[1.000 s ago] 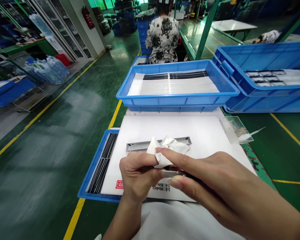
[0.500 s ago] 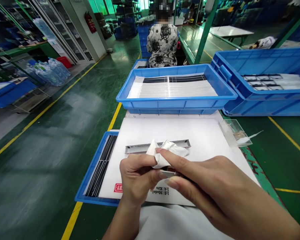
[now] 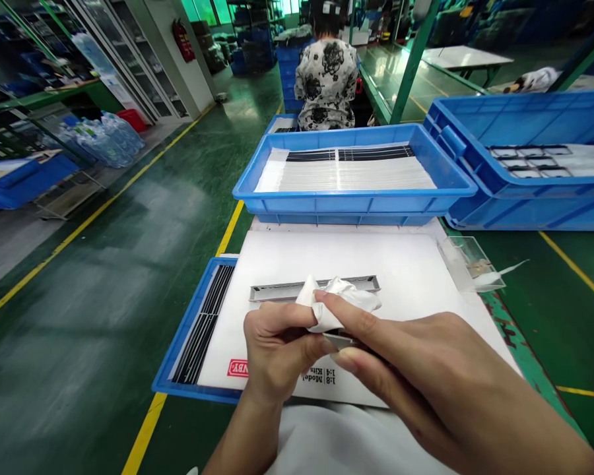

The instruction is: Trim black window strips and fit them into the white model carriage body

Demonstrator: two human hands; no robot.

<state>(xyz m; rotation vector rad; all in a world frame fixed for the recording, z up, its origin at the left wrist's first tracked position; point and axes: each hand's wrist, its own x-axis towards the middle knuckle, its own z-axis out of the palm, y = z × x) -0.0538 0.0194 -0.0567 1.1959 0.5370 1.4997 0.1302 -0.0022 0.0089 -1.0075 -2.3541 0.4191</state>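
Observation:
Close together over the white board (image 3: 400, 264), both hands are closed around a small metallic part (image 3: 340, 340) and a crumpled white cloth (image 3: 349, 300). My left hand (image 3: 280, 346) pinches the part and the cloth's left side between thumb and fingers. My right hand (image 3: 416, 369) presses the cloth with its index finger and has its thumb under the part. Much of the part is hidden by fingers and cloth. Just beyond the hands, a long grey metal strip (image 3: 277, 291) lies across the board, partly covered by the cloth.
A blue tray (image 3: 356, 200) of white and black strips stands behind the board. Another blue tray (image 3: 165, 369) sits at the left, and blue crates (image 3: 534, 204) at the right. A clear box (image 3: 475, 264) is at the board's right edge. A person (image 3: 327, 79) sits ahead.
The whole view has shifted slightly, so things appear a little further right. Both hands keep nearly the same hold on the part and the cloth.

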